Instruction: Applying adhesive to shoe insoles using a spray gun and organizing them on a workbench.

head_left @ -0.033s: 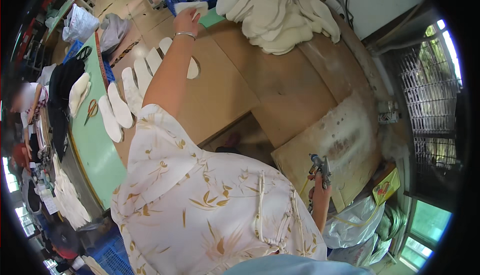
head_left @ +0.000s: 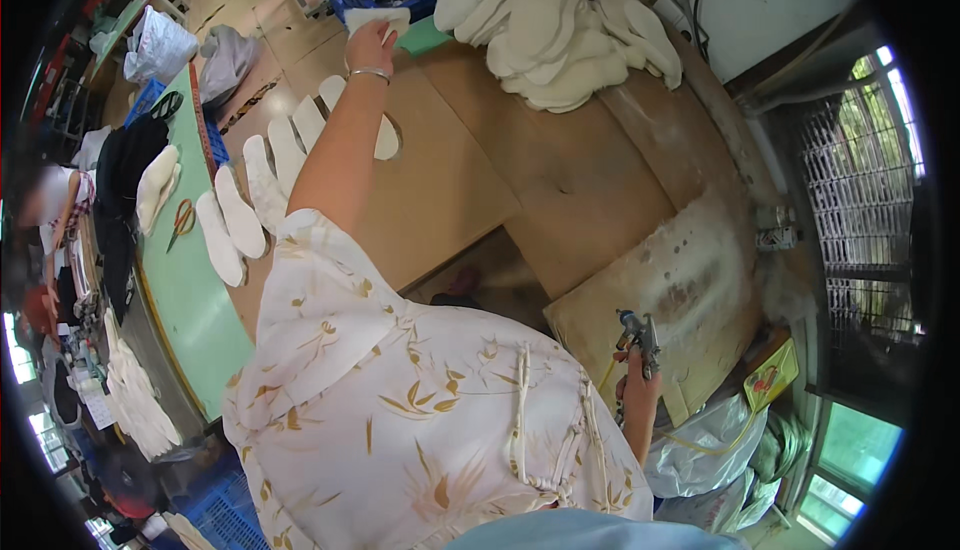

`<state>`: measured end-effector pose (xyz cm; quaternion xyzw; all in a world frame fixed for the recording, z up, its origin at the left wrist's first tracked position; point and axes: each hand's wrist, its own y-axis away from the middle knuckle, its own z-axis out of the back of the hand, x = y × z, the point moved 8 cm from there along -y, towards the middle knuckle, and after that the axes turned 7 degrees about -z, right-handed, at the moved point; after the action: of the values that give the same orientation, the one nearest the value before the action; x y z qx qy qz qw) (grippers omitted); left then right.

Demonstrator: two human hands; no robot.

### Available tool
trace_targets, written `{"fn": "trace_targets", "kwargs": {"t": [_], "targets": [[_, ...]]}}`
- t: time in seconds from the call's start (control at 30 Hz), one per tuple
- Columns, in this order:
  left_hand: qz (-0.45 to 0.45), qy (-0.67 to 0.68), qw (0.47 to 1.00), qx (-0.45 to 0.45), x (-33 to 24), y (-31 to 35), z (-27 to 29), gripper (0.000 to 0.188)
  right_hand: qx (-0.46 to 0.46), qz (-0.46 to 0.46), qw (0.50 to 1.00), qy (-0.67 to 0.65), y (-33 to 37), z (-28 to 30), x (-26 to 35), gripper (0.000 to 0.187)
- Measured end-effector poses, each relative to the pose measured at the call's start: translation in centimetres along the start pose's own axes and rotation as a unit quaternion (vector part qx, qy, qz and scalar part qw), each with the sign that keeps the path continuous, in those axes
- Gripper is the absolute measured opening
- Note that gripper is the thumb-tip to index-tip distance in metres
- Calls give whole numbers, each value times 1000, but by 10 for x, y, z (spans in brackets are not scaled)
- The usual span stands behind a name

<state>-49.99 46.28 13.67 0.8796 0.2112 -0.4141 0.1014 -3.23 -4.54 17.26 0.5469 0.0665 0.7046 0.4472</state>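
Head cam, my only feed: left hand [head_left: 370, 49] was out at the far edge of the table, fingers closed over the near edge of a white piece [head_left: 378, 20]; exact finger gap hidden from me. Piece sat just beyond the fingertips, near the blue crate. Right hand [head_left: 638, 382] was low on the right, wrapped around a metal spray gun [head_left: 640, 340], yellow hose [head_left: 607, 375] trailing; couldn't tell if the trigger was pressed. Gun was above the stained cardboard [head_left: 600, 295]. Row of white insole shapes [head_left: 240, 214] lay left of the left forearm, cream pile [head_left: 560, 40] at the far right. Orange-handled scissors [head_left: 183, 218] lay on the green tabletop [head_left: 200, 320].
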Motion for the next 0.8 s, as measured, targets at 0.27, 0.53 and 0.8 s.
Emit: {"fn": "trace_targets", "kwargs": {"t": [0.27, 0.53, 0.8], "targets": [[156, -66, 980, -108, 129, 56, 135, 7, 21, -12, 999, 39, 0, -40, 25, 23], [165, 54, 957, -234, 153, 140, 134, 32, 3, -5, 999, 32, -2, -47, 32, 21], [210, -37, 962, -172, 172, 153, 131, 17, -28, -19, 999, 8, -10, -33, 22, 24]]}}
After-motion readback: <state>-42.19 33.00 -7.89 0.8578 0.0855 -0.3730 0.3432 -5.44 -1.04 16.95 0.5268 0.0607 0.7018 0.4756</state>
